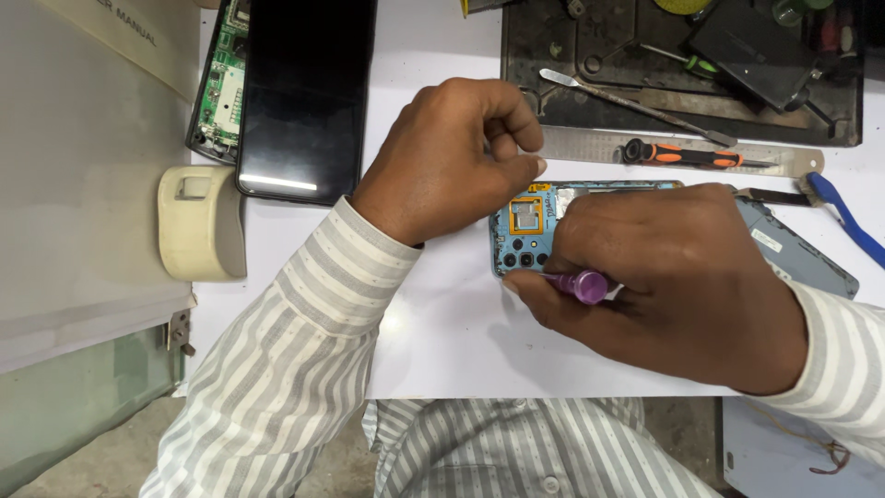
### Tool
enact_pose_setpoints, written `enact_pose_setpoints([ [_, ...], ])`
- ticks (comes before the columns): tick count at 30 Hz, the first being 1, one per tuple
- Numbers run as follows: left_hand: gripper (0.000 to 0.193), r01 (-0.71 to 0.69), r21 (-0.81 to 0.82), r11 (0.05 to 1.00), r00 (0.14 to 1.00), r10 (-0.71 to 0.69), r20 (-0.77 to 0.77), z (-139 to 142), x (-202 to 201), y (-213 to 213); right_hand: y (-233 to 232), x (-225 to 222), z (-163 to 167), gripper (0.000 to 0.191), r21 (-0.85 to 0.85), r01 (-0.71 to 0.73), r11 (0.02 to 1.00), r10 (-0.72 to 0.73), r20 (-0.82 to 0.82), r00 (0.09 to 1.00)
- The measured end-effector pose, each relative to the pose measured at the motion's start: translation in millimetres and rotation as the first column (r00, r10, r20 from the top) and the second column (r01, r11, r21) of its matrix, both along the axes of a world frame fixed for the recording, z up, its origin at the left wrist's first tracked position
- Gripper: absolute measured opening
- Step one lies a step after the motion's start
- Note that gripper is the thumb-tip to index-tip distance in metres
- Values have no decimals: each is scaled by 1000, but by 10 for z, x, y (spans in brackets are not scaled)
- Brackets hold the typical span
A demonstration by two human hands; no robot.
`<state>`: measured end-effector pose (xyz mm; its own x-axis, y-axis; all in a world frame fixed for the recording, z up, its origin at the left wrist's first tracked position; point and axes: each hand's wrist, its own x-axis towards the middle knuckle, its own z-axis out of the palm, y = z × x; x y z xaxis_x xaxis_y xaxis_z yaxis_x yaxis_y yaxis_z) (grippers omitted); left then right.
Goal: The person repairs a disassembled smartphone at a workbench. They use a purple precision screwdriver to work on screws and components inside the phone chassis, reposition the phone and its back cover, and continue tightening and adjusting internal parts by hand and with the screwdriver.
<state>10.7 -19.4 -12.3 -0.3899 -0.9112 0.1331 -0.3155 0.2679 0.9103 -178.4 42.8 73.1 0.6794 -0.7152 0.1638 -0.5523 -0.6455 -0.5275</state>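
Phone chassis [527, 231], back cover off and blue frame exposed, lies on the white sheet [461, 341] under our hands; we judge disassembly well underway. Our right hand [673, 277] grips a purple screwdriver [581, 284] at the frame's edge, left hand [452, 157] pinched closed just beside it, contents unclear. Steel ruler [590, 146] and tool tray [682, 69] crowd the far side; near side has room.

Two hands: the left hand [452, 157] and the right hand [664, 277]. One opened blue phone [524, 226], one purple-handled screwdriver [581, 284], one orange-and-black screwdriver [687, 155], one steel ruler [590, 145], one dark phone screen [304, 92], one green circuit board [219, 88], one blue-handled tool [843, 212], one grey back cover [797, 258]
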Motion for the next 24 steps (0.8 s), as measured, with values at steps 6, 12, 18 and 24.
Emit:
enact_pose_setpoints([
  [6,19,389,58,919,921,-389,-17,65,117,-22,-29,28,-11,47,6,41,999,-41,-33,999],
  [12,25,624,99,775,781,-622,-47,197,197,-29,-52,-9,-14,48,-8,36,999,-37,-84,996],
  [18,24,595,179,784,801,-596,-54,220,144,-3,-32,-8,47,46,-14,80,997,-81,-267,960],
  [24,26,554,174,814,832,-545,-100,180,125,-4,-78,-69,240,36,-43,36,998,-51,-460,886],
])
